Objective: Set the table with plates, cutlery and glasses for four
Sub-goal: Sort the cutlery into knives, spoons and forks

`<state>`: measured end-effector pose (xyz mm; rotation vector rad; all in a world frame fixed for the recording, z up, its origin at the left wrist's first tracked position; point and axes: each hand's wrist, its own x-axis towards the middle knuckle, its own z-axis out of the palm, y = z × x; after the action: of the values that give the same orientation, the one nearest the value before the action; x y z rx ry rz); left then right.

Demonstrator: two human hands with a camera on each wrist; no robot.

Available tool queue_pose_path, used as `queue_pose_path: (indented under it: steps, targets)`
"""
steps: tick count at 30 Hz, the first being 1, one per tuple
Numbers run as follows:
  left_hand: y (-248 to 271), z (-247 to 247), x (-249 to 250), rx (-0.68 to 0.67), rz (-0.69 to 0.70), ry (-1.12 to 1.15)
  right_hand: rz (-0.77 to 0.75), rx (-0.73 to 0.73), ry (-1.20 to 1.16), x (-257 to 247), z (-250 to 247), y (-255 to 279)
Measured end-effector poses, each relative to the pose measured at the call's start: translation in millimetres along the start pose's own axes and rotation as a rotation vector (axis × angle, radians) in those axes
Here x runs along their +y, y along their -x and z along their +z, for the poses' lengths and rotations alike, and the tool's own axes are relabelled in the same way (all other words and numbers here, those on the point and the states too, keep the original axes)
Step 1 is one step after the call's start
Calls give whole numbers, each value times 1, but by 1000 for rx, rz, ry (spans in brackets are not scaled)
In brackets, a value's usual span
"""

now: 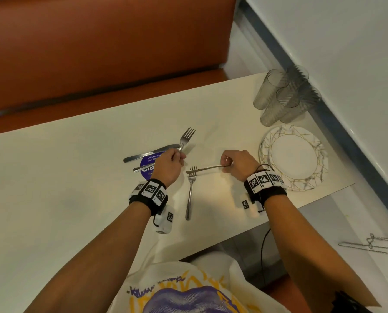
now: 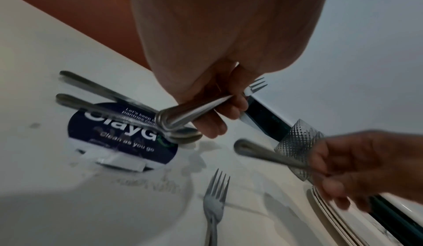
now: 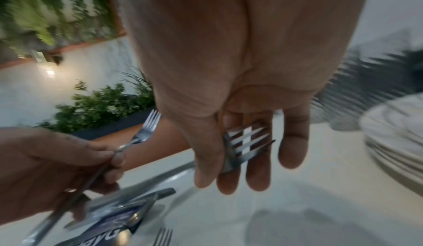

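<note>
Table [image 1: 75, 177], fork [image 1: 187, 136] in left hand [image 1: 169, 164]

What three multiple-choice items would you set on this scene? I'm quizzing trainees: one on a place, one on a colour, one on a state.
1. Where is the stack of plates?
A. On the bench
B. Under the left hand
C. At the table's right end, just nearer than the glasses

2. What colour is the round sticker on the table?
A. Dark blue-purple
B. Green
C. Red

3. What is the right hand doing?
A. Lying flat on the table
B. Holding a fork
C. Lifting a glass

Answers: C, the plates sit right of the right hand, in front of the glasses; A, the head view shows it so; B, its fingers curl round the fork.
</note>
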<state>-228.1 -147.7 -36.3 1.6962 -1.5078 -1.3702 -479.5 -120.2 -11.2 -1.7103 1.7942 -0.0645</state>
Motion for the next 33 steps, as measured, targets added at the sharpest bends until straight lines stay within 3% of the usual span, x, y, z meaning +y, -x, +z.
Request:
queue_pose_path:
  steps: [3, 9, 13, 20, 28, 33]
  targets:
    - [-1, -1, 11, 16, 28, -8, -163, 26, -5, -24, -13, -6]
    - [10, -3, 24, -158, -34, 21, -351, 236, -68, -60, -1, -18]
    - [14, -2, 15, -61, 4, -79, -304, 263, -124, -67, 9, -21]
    - [16, -7, 4, -46, 11, -117, 62, 246, -598, -76, 7, -22]
    - [24, -15, 18, -177, -160, 257, -75, 432, -643, -86, 3, -25]
    - [25, -15, 22, -240, -179, 381, -146, 517, -468, -92, 13, -35]
